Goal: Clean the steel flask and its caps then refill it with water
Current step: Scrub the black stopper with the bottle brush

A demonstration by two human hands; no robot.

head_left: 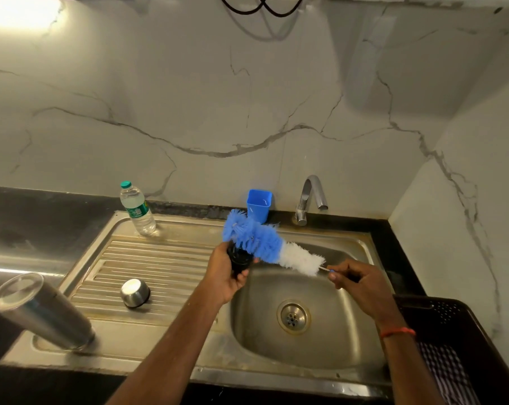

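My left hand [224,271] grips a black inner cap [239,261] over the left edge of the sink basin [320,340]. My right hand [357,285] pinches the thin handle of a blue and white bottle brush [265,245], whose blue bristles press onto the cap. The steel flask [39,311] stands upside down on the drainboard's front left corner. A round steel outer cap [134,293] lies on the ribbed drainboard [159,258].
A plastic water bottle [136,210] with a green lid stands at the back of the drainboard. A blue plastic cup [259,204] sits behind the sink beside the chrome tap [310,200]. A dark crate [440,331] with checked cloth fills the right counter.
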